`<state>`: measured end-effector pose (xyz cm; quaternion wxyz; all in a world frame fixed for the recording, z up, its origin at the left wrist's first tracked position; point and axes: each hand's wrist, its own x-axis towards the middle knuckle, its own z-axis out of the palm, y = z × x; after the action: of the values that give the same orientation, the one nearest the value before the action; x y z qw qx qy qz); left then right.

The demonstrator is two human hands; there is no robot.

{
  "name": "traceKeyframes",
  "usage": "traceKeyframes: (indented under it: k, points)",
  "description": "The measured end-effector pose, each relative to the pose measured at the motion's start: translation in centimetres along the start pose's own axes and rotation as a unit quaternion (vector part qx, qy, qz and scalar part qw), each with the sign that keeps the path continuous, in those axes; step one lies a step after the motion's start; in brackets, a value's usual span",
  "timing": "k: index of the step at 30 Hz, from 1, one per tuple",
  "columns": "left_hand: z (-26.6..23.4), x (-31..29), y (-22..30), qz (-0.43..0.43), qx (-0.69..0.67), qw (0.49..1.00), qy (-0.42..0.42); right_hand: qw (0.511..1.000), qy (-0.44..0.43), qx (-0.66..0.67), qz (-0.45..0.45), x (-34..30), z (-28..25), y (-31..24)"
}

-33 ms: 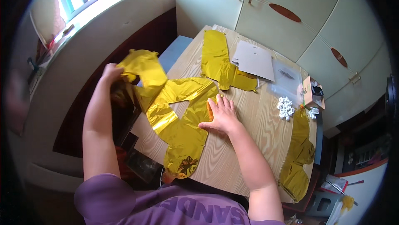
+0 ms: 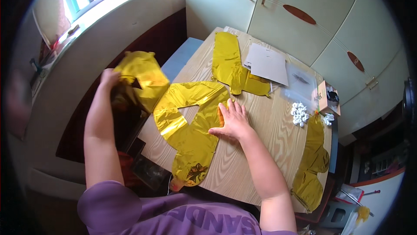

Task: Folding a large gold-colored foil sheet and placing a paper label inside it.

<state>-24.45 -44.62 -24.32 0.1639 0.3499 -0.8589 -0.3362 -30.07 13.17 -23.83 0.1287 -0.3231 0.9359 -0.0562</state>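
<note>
My left hand is closed on the edge of a flat gold foil balloon, lifted past the table's left side. Its lower right edge meets or overlaps another flat gold foil balloon on the table; I cannot tell which. That second one has an angular shape with an opening in its middle. My right hand lies on its right edge, fingers stretched and spread. A small orange patch shows beside the thumb. Further gold foil balloons lie flat at the far side and along the right edge.
Grey card sheets overlap the far balloon on the wooden table. Clear plastic, white knotted pieces and a small open box sit toward the right. Pale cabinets stand behind; a blue seat is at the far left.
My left hand has drawn the lifted foil balloon a little to the left, uncovering more of the one beneath. My right hand stays in place.
</note>
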Motion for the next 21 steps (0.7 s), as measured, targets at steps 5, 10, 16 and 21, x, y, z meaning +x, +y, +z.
traceKeyframes:
  k: [5,10,16,21]
  points:
    - [-21.6,-4.5,-12.5,-0.158,0.235,0.902,0.325,1.0,-0.027,0.004,-0.004,-0.3,-0.7,-1.5]
    - [-24.9,-8.0,-2.4,0.088,0.328,0.887,0.313,1.0,-0.004,-0.015,0.002,-0.2,-0.1,-0.6]
    - [-0.6,-26.9,22.6,0.142,0.105,0.943,-0.283,0.966,0.222,0.115,-0.058,-3.5,2.5,2.0]
    - [15.6,-35.7,25.6,0.052,-0.122,0.814,-0.566,0.878,0.311,0.363,-0.003,-13.5,0.9,2.7]
